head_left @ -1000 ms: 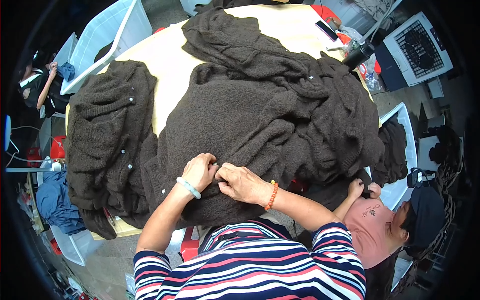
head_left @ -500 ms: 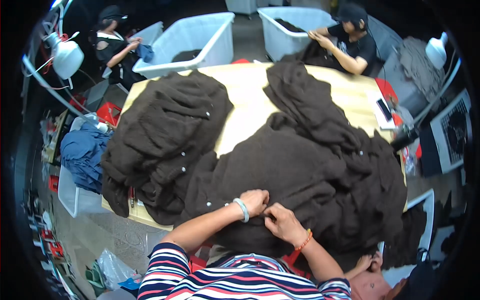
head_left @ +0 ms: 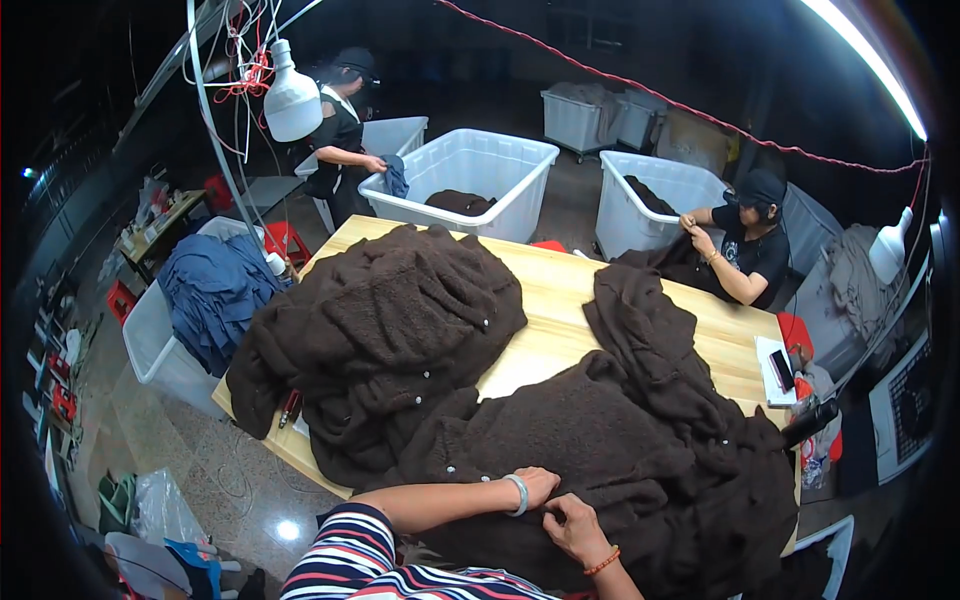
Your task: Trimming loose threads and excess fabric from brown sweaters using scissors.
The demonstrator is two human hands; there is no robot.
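A dark brown fleece garment (head_left: 560, 420) lies bunched across the near part of the table, spilling over its front edge. My left hand (head_left: 537, 487), with a pale bangle at the wrist, is closed on a fold of it. Close by on the right, my right hand (head_left: 580, 530) pinches the same cloth, its thumb and fingers curled together. Fingertips of both hands are partly hidden. To the left rises a big heap of similar brown garments (head_left: 400, 310), dotted with small pale buttons.
The wooden table (head_left: 545, 330) carries a phone (head_left: 781, 369) at its right edge. White bins (head_left: 540, 165) stand beyond it; another, with blue cloth (head_left: 215, 300), is at left. Two people work at the far side, one holding brown cloth. A lamp (head_left: 292, 100) hangs at upper left.
My view has tilted upward and shifted left, so the scene sits lower and further right. Both hands stay close together on the brown garment. Another person's hand at lower right has left the view.
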